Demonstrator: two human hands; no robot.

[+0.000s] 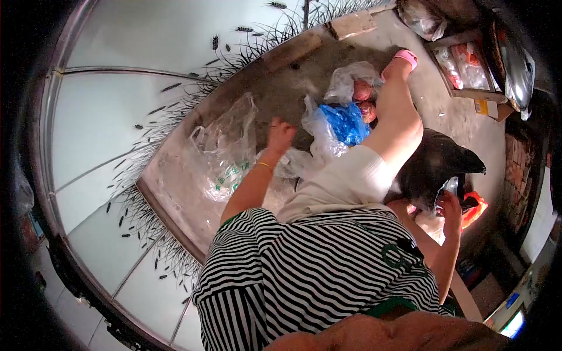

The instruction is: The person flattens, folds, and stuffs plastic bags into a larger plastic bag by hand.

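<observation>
My left hand (281, 136), with a thin yellow band on the wrist, is over the floor between clear plastic bags. Its fingers are loosely bent and apart, with nothing visible in them. A large clear bag with green print (225, 152) lies to its left. Right of it are a whitish clear bag (319, 131) and a crumpled blue bag (345, 123). My right hand (449, 209) has its fingers closed on a small clear plastic bag (449, 186), beside a black bag (439, 158) and an orange-red bag (474, 210).
Round reddish items (363, 90) and another clear bag (351, 75) lie near my foot in a pink slipper (407, 57). At the upper right, a box (462, 93) holds packets. A curved pale panel (117, 117) with dark plant patterns borders the floor on the left.
</observation>
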